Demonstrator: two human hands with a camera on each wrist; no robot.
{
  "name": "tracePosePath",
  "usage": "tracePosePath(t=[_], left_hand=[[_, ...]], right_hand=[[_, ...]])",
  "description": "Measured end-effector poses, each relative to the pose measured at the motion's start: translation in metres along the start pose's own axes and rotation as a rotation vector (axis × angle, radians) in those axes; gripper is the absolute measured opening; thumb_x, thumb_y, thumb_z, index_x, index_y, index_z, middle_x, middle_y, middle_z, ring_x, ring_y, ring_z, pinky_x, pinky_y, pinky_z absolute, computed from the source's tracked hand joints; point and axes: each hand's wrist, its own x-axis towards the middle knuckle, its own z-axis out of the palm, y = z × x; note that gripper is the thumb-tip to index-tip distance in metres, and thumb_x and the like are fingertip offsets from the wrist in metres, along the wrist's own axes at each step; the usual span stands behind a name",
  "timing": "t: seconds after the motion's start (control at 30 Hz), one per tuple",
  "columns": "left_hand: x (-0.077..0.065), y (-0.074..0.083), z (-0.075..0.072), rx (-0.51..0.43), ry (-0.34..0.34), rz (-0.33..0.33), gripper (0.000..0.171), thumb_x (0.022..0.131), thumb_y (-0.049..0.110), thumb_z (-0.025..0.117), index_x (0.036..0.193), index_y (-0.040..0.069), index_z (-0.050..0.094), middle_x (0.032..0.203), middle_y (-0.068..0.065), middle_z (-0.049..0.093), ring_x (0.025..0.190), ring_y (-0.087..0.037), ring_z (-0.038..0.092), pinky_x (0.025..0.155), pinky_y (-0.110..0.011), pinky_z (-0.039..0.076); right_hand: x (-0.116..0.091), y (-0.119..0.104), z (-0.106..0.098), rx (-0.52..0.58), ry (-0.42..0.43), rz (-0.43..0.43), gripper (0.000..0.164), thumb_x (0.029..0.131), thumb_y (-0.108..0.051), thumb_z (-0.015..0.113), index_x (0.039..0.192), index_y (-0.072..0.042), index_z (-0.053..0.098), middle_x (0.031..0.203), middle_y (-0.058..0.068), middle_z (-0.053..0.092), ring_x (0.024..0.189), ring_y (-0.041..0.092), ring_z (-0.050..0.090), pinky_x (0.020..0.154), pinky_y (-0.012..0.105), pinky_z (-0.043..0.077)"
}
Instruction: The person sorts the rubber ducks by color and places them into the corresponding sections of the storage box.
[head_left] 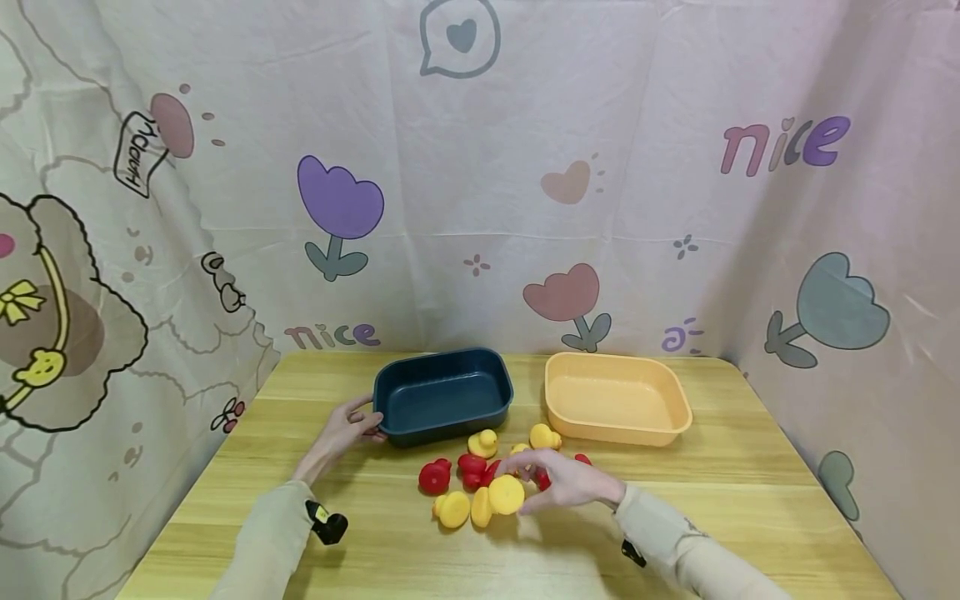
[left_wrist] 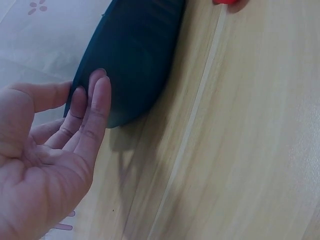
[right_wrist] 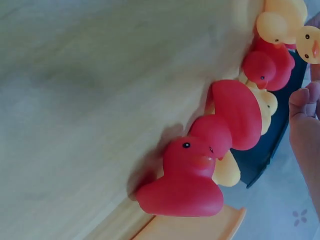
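Note:
My left hand [head_left: 351,428] is at the left end of a dark blue plastic bin [head_left: 442,402]. In the left wrist view its nearly straight fingers [left_wrist: 95,112] lie along the outside of the end wall, with the thumb by the rim. Over the pile, my right hand [head_left: 567,481] pinches a yellow rubber duck [head_left: 506,495] between thumb and fingers, its round flat base facing the head camera. The duck's head [right_wrist: 308,44] shows at the right wrist view's edge. Around it lie several red ducks [head_left: 434,477] and yellow ducks [head_left: 453,509].
A light orange bin [head_left: 617,398] stands to the right of the blue one, near the table's back edge. The wooden table [head_left: 420,567] meets a patterned cloth backdrop [head_left: 465,167] behind. A red duck [right_wrist: 182,187] stands upright nearest the right wrist camera.

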Motion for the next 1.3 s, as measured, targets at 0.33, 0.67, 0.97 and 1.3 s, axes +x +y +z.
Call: tracePosePath(t=[0.33, 0.67, 0.97, 1.3], left_hand=[[-0.001, 0.001, -0.001, 0.013, -0.002, 0.001, 0.063, 0.104, 0.008, 0.053, 0.156, -0.009, 0.021, 0.104, -0.022, 0.072, 0.078, -0.01, 0.073, 0.08, -0.031, 0.064], [-0.003, 0.002, 0.0, 0.001, -0.015, -0.01, 0.066, 0.104, 0.009, 0.053, 0.156, -0.009, 0.018, 0.097, -0.013, 0.073, 0.078, -0.011, 0.073, 0.081, -0.031, 0.064], [-0.003, 0.001, 0.0, -0.007, -0.011, -0.012, 0.066, 0.104, 0.01, 0.052, 0.156, -0.009, 0.017, 0.095, -0.009, 0.072, 0.079, -0.011, 0.073, 0.082, -0.033, 0.064], [-0.002, 0.002, 0.003, -0.003, 0.006, -0.009, 0.063, 0.104, 0.008, 0.052, 0.156, -0.01, 0.02, 0.1, -0.014, 0.073, 0.077, -0.01, 0.072, 0.08, -0.031, 0.064]], right_hand=[[0.006, 0.003, -0.012, 0.032, 0.113, 0.021, 0.048, 0.085, -0.021, 0.081, 0.13, -0.011, 0.064, 0.124, 0.006, 0.068, 0.099, 0.01, 0.055, 0.083, 0.025, 0.05], [0.017, 0.009, -0.024, 0.233, 0.187, 0.055, 0.048, 0.087, -0.007, 0.077, 0.131, -0.008, 0.059, 0.127, 0.014, 0.067, 0.105, 0.012, 0.064, 0.093, 0.05, 0.057], [0.031, 0.01, -0.031, 0.377, 0.269, 0.079, 0.053, 0.088, -0.001, 0.073, 0.137, -0.004, 0.052, 0.136, 0.022, 0.056, 0.112, 0.03, 0.067, 0.096, 0.038, 0.059], [0.054, 0.01, -0.037, 0.475, 0.337, 0.112, 0.056, 0.088, -0.005, 0.076, 0.139, -0.006, 0.052, 0.139, 0.018, 0.055, 0.112, 0.026, 0.068, 0.096, 0.034, 0.06]])
